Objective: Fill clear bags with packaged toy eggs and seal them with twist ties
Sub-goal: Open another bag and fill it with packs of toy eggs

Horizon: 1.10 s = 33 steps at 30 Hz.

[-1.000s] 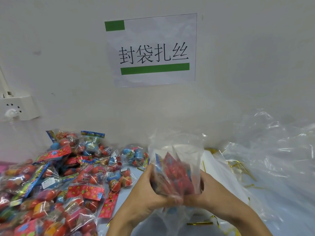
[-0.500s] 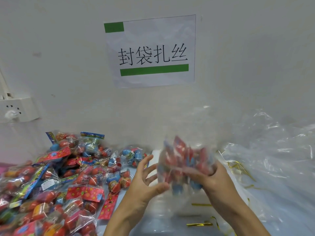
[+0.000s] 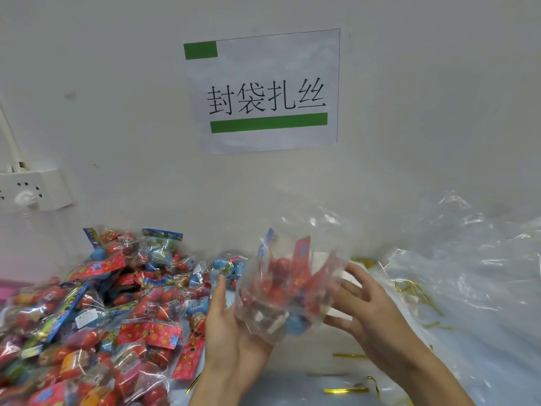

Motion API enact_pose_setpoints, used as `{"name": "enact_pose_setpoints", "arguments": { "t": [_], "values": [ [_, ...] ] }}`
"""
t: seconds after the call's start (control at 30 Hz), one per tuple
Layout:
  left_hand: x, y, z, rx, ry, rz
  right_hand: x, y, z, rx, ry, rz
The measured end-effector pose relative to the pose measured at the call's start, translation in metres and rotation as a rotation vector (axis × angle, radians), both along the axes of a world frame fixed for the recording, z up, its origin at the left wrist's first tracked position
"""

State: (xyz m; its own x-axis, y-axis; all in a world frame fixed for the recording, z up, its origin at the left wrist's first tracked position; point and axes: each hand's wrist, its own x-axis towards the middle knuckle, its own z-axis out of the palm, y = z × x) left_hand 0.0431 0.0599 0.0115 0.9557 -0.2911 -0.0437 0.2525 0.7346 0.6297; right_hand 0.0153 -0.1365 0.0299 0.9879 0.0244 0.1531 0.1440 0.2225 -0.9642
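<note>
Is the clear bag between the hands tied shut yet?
Not tied: the clear bag has egg packs inside, its top spreads open above them, and no twist tie shows on it.

We take this for a packing station in a small workshop. A printed paper sign (image 3: 262, 92) with green bars is taped to the bare wall; below it to the left lies a heap of packaged toy eggs (image 3: 87, 317), to the right clear bags (image 3: 468, 273) and gold twist ties (image 3: 347, 391).

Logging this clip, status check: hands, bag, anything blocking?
Left hand open, cradling filled clear bag from below. Right hand open against its side. Bag mouth unsealed; gold twist ties loose on table. Nothing blocking.
</note>
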Motion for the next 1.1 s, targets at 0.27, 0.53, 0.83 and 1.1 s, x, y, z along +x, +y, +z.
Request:
{"name": "enact_pose_setpoints", "arguments": {
  "t": [0.27, 0.53, 0.83, 1.1],
  "values": [
    [-0.005, -0.002, 0.004, 0.124, -0.068, -0.18, 0.008, 0.001, 0.003, 0.047, 0.029, -0.164],
    [-0.013, -0.022, 0.001, 0.063, -0.005, -0.274, 0.006, 0.007, 0.013, 0.026, 0.022, -0.124],
    [-0.003, -0.013, -0.013, 0.037, 0.004, -0.221, -0.02, -0.015, 0.07, -0.081, -0.35, -0.531],
    [-0.004, -0.018, -0.016, 0.123, -0.039, -0.231, -0.057, -0.007, 0.106, -0.894, -0.321, -0.318]
  ]
}}
